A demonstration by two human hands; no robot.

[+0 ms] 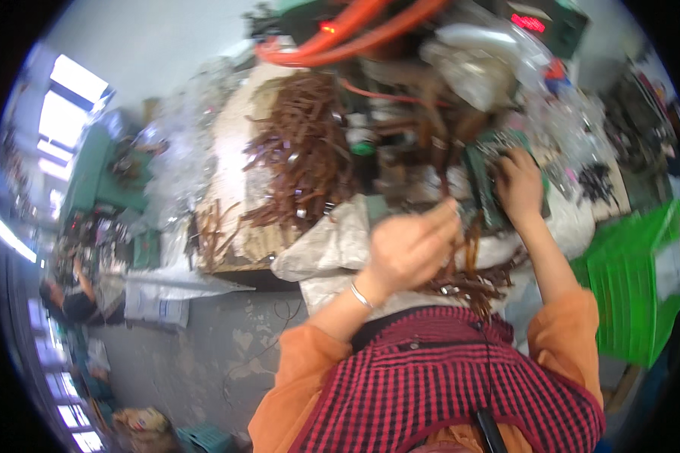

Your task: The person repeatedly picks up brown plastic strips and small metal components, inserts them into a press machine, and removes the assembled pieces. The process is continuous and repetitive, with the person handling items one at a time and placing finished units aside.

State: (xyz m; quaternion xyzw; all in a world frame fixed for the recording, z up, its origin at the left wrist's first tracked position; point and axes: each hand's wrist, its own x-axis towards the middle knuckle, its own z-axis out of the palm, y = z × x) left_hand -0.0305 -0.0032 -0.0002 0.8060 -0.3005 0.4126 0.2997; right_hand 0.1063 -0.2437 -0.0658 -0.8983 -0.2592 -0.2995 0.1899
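My left hand (414, 248), with a silver bangle at the wrist, is closed in a pinch in front of the machine (431, 121). A thin brown strip (445, 185) shows at its fingertips, blurred. To the right, my right hand (521, 189) reaches over a green tray (476, 177) of small shiny pieces (504, 141). Its fingers curl down among them, and whatever they grip is hidden. Loose brown strips (472, 285) lie at my lap, below and to the right of the left hand.
A large heap of brown strips (302, 151) covers the table left of the machine. Orange hoses (340, 41) hang above. Clear plastic bags (567, 121) and small black pieces (597, 183) lie right, above a green crate (631, 283). Another person (83, 302) sits far left.
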